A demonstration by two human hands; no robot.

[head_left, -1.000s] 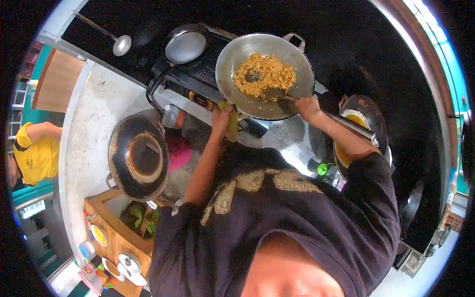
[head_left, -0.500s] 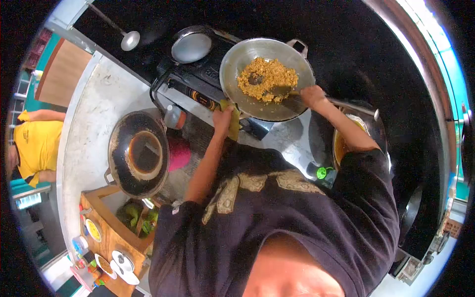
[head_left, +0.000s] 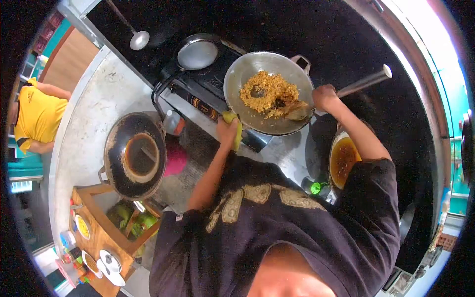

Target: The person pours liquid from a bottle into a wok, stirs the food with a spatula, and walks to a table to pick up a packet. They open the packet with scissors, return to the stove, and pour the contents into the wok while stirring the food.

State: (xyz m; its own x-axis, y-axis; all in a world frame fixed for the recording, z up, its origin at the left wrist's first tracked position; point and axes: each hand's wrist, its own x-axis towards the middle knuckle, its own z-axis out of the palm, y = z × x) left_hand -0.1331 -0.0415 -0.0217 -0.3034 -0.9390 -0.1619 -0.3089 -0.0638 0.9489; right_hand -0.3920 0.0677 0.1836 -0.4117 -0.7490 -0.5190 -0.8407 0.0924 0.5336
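Observation:
A metal wok (head_left: 252, 64) sits on the gas stove, with fried rice (head_left: 264, 94) heaped in its middle. My left hand (head_left: 227, 132) is closed round a yellow-green cloth (head_left: 237, 138) at the wok's near left rim; whatever handle lies under the cloth is hidden. At the wok's right rim, my right hand (head_left: 325, 98) grips a long metal-handled spatula (head_left: 363, 83). Its broad head rests inside the wok at the right edge of the rice, and the handle's end sticks out to the upper right.
A small pan (head_left: 198, 53) stands behind on the stove (head_left: 198, 106). To the left, a blackened wok (head_left: 116, 153) holds dark liquid. A pan of brown oil (head_left: 344, 161) is beside my right forearm. A ladle (head_left: 139, 40) hangs at upper left. A person in yellow (head_left: 42, 111) stands far left.
My right hand has moved right and slightly up the view, drawing the spatula head to the wok's right side. Its handle now points upward right. My left hand keeps the cloth at the rim.

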